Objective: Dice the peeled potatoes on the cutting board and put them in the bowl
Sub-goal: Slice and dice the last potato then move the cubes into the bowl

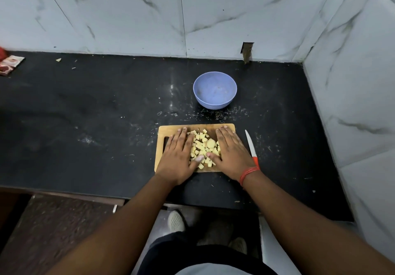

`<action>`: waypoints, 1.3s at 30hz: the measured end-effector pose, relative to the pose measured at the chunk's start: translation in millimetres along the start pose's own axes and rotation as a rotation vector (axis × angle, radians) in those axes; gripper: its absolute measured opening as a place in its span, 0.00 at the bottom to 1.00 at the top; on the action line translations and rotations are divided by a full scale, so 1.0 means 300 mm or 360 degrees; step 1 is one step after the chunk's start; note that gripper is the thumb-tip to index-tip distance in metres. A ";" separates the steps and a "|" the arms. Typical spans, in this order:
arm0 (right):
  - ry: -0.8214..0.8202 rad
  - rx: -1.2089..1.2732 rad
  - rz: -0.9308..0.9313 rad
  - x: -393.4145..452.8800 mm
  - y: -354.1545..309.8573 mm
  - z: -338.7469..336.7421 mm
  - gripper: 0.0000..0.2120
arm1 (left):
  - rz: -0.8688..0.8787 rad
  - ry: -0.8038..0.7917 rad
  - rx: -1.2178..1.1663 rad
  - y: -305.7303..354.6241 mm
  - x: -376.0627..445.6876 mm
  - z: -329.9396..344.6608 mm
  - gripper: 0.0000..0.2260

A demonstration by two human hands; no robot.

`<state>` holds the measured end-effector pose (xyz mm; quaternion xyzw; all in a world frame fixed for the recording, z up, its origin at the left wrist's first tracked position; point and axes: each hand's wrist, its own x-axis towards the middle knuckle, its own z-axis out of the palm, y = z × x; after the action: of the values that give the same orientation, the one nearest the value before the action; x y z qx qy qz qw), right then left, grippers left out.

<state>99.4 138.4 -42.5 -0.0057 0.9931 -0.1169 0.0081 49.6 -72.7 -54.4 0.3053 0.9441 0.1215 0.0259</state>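
A pile of pale yellow diced potato pieces (204,147) lies on the wooden cutting board (168,129) near the counter's front edge. My left hand (178,157) lies flat on the board, fingers straight, against the pile's left side. My right hand (230,151) lies flat against the pile's right side, thumb touching the pieces. The two hands enclose the pile between them. A blue bowl (214,89) stands empty on the counter beyond the board. A white-bladed knife (250,144) with an orange handle lies on the counter just right of the board, partly hidden by my right wrist.
The black counter (85,114) carries scattered crumbs around the board and bowl. Marble-tiled walls (352,82) close the back and right side. A small red and white packet (9,64) lies at the far left. My shoes (176,221) show below the counter edge.
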 end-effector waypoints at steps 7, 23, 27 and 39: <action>0.0085 0.0119 -0.0092 0.083 -0.024 0.011 0.30 | 0.0267 -0.0032 -0.0065 -0.043 0.095 0.010 0.35; 0.0332 0.0018 -0.0088 0.135 -0.084 0.030 0.18 | 0.0262 0.0136 -0.0258 -0.019 0.144 0.020 0.23; 0.0254 -0.0005 -0.0076 0.137 -0.075 0.037 0.17 | 0.0184 0.0226 -0.0311 -0.005 0.149 0.016 0.20; 0.0257 0.0238 -0.0075 0.182 -0.085 0.007 0.11 | -0.0055 0.0216 -0.0535 0.003 0.184 -0.007 0.15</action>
<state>45.0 112.3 -39.5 -0.0189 0.9786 -0.1908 -0.0744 5.1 -40.5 -50.7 0.2715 0.9152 0.2973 0.0148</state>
